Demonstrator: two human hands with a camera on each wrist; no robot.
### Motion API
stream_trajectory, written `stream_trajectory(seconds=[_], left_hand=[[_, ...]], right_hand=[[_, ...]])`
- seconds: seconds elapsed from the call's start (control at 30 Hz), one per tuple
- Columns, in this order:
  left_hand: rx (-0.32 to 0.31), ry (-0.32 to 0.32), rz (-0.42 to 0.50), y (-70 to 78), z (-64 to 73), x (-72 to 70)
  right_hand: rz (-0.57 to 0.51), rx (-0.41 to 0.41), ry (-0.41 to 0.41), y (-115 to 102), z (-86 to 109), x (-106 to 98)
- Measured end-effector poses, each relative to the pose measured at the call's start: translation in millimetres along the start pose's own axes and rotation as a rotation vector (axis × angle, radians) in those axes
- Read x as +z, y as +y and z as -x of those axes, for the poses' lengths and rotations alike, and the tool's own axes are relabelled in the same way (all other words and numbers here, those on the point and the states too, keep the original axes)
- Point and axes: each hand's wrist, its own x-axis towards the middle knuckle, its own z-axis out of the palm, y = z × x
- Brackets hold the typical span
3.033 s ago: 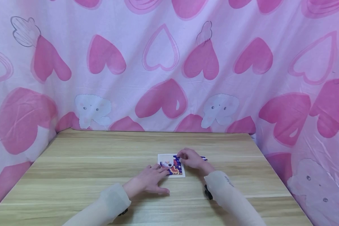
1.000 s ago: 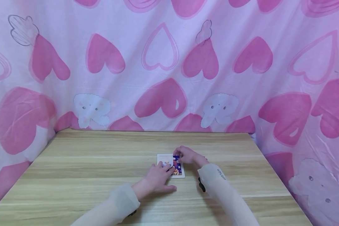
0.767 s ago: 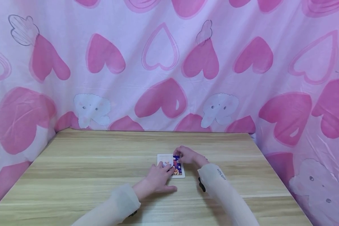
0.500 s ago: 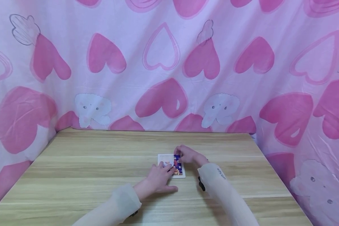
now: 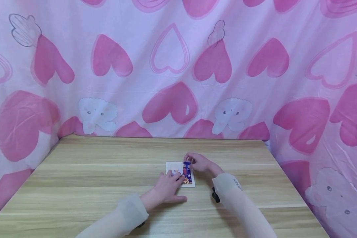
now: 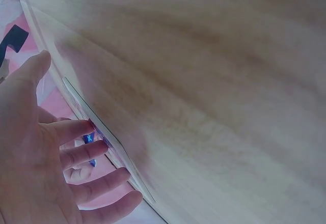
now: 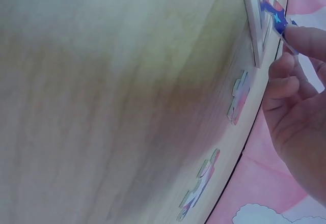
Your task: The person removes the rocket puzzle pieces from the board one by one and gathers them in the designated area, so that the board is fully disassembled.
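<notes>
A jigsaw puzzle tray (image 5: 193, 186) with a white border lies flat at the middle of the table, part filled with dark blue, starry pieces. My left hand (image 5: 166, 188) spreads its extended fingers over the lower left of the tray; in the left wrist view its fingertips (image 6: 91, 127) reach the tray's surface. At the tray's upper right corner, my right hand (image 5: 200, 162) pinches a blue puzzle piece (image 7: 280, 21) between thumb and fingers. That piece is tilted up at the tray in the right wrist view. Fingers hide part of the picture.
Two loose puzzle pieces show in the right wrist view: a nearer one (image 7: 200, 183) and another puzzle piece (image 7: 238, 96) close to the tray. The wooden table (image 5: 107, 155) is bordered by a pink heart-patterned curtain (image 5: 166, 66) at the back and sides.
Over three seconds my left hand has slid right across the tray. My right hand moved left to the tray's upper part, then slightly back right, still pinching a puzzle piece.
</notes>
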Motion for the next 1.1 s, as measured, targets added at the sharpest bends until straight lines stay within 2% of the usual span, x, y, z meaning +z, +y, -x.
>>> stream_trajectory(seconds=[0.2, 0.37, 0.53, 0.9, 1.1], left_hand=[[0.009, 0.018, -0.012, -0.1, 1.7, 0.8], [0.020, 0.034, -0.007, -0.9, 5.2, 0.6], [0.037, 0.023, 0.033, -3.3, 10.8, 0.3], [0.054, -0.004, 0.122, -9.0, 20.8, 1.3], [0.052, -0.020, 0.145, -9.1, 21.9, -0.7]], right_hand=[[-0.018, -0.030, 0.014, 2.6, 1.9, 1.4], [-0.106, 0.031, 0.055, 5.9, 4.4, 1.9], [-0.209, 0.091, 0.098, 8.9, 10.5, -1.9], [-0.221, 0.040, 0.124, 24.3, 29.5, -16.7], [-0.255, 0.063, 0.138, 32.6, 45.3, -29.8]])
